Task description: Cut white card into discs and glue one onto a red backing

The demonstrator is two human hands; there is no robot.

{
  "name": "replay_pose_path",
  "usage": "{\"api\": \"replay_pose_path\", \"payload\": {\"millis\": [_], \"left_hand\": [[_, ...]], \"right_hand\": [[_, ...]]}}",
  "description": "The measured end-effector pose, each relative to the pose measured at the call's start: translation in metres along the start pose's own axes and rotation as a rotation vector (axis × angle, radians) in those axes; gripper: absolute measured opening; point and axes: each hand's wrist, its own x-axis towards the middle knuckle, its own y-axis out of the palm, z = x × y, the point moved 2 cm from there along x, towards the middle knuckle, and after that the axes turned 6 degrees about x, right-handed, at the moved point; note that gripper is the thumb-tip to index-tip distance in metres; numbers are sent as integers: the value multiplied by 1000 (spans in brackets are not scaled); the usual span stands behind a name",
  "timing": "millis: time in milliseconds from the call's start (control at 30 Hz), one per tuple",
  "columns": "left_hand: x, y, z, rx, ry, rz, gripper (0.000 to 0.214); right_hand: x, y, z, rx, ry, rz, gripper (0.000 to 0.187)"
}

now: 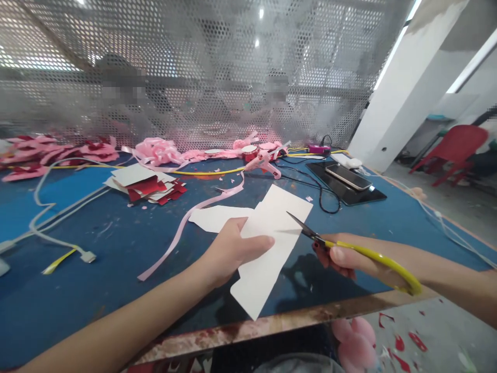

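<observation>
My left hand (229, 251) pinches a white sheet of paper (267, 243), thumb on top, holding it above the blue table (116, 243). My right hand (349, 259) grips yellow-handled scissors (349, 247). The scissor blades point left and their tip meets the paper's right edge. A second white piece (213, 216) lies just behind the held sheet.
A pink ribbon strip (186, 223) runs across the table. Red and white paper pieces (145, 185) are stacked at the left, pink bows (157, 151) and a pink glue gun (266, 163) behind. A phone (348, 176) on a tablet sits right. White cables (58, 207) lie left. People sit beyond the perforated screen.
</observation>
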Motion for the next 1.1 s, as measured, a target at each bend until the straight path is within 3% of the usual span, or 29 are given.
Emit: {"api": "replay_pose_path", "payload": {"millis": [233, 333, 467, 700, 800, 933, 1100], "left_hand": [[-4, -1, -3, -16, 22, -2, 25], [-6, -1, -7, 9, 47, -24, 24], [-6, -2, -10, 74, 59, -20, 23], [-5, -7, -11, 73, 26, 80, 27], [-6, -7, -11, 78, 6, 99, 28], [-8, -2, -10, 160, -20, 138, 22], [-9, 1, -8, 218, -27, 155, 17]], "right_hand": [[1, 2, 18, 10, -9, 34, 51], [0, 3, 28, -55, -30, -16, 52], [-1, 7, 37, -195, 52, -95, 62], [1, 11, 38, -276, 145, -200, 61], [2, 7, 42, -232, 127, -153, 54], [2, 5, 46, -86, 99, 5, 49], [1, 7, 40, 62, 119, 5, 53]]}}
